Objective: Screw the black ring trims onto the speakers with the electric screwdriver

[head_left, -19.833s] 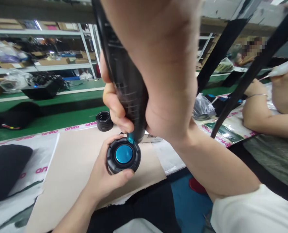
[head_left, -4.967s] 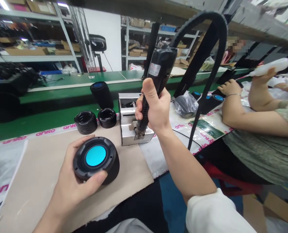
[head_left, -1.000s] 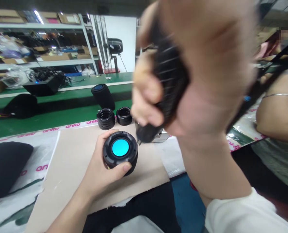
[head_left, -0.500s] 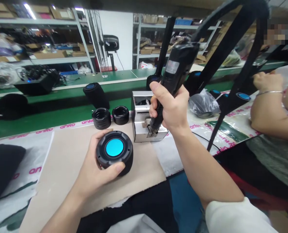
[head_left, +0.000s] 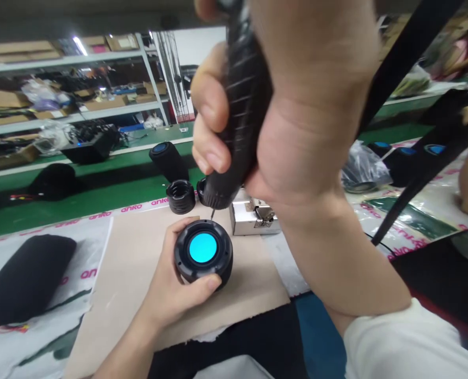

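Mid-frame, the right hand's (head_left: 285, 142) gripped ribbed black screwdriver (head_left: 245, 113) may skid if the left hand's (head_left: 173, 292) clasped round black speaker (head_left: 203, 249) tilts.

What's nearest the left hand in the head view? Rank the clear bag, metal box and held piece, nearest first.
1. Held piece: in the left hand.
2. Metal box: forward and right of the hand.
3. Clear bag: farther right and beyond.
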Available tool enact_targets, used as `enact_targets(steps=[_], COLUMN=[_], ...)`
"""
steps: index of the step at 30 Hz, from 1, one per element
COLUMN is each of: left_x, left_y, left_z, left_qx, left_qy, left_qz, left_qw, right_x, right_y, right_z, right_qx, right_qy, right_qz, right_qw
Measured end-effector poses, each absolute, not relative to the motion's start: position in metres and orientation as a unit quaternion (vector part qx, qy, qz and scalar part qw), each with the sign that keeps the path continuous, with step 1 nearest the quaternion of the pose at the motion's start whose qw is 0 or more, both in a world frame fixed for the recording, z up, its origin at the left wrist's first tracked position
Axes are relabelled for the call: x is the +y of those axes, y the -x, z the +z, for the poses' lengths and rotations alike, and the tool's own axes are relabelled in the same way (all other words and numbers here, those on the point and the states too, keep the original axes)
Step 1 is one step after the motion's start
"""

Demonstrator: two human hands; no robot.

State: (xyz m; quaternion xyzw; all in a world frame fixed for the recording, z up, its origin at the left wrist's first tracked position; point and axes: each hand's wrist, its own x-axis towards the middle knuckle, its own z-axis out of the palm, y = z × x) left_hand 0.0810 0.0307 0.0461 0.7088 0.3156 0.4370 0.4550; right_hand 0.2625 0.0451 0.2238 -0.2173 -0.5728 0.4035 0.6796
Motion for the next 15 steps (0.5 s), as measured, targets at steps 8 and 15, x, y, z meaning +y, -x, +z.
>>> enact_targets(steps=[8, 15], left_x=[0.030, 0.032], left_y=[-0.088, -0.086], left_z=[0.048, 0.048], left_qx=[0.296, 0.301], left_qy=[-0.691, -0.702], left_qz=[0.451, 0.450], left_qw=[0.481, 0.463], right_x=[0.063, 0.064], right_y=[-0.254, -0.242], right_z=[0.207, 0.196], right_qx=[-0.625, -0.651], right_qy=[0.189, 0.234], right_qz=[0.366, 0.346], right_qw=[0.663, 0.634])
